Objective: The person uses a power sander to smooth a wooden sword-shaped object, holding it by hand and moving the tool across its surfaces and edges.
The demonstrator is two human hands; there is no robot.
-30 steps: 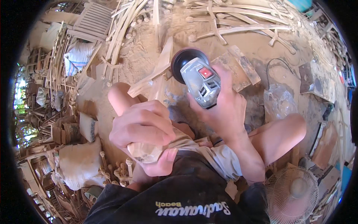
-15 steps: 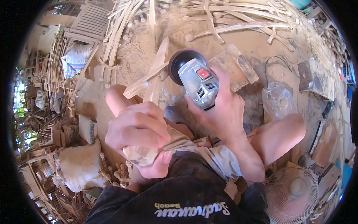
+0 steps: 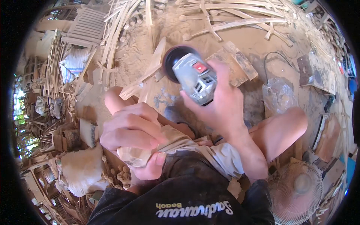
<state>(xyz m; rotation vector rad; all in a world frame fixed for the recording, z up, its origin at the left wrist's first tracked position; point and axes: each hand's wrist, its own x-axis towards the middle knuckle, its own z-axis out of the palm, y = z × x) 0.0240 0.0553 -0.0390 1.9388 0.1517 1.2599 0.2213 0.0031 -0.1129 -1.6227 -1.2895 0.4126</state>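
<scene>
My left hand [image 3: 131, 127] is closed around the grip of a pale wooden sword [image 3: 157, 54]. Its chunky faceted pommel [image 3: 135, 156] shows below my fingers. Beyond the hand, the crosspiece slants across and the tapering blade points away from me; the grip itself is mostly hidden. In my right hand [image 3: 223, 101] is an angle grinder [image 3: 195, 80] with a grey body and a red switch. Its round dark disc [image 3: 174, 62] is close to the right side of the sword; whether they touch, I cannot tell. The grinder looks slightly blurred.
Several wooden swords [image 3: 240, 25] lie on the dusty ground ahead. A wooden board [image 3: 228, 65] and a clear plastic bag [image 3: 279, 95] are right of the grinder. A fan [image 3: 298, 191] stands at lower right, sacks [image 3: 82, 167] and wood pieces at left.
The grinder in my right hand has shifted a little left, its disc nearer the sword's crosspiece. My left hand and the sword have moved slightly left in view.
</scene>
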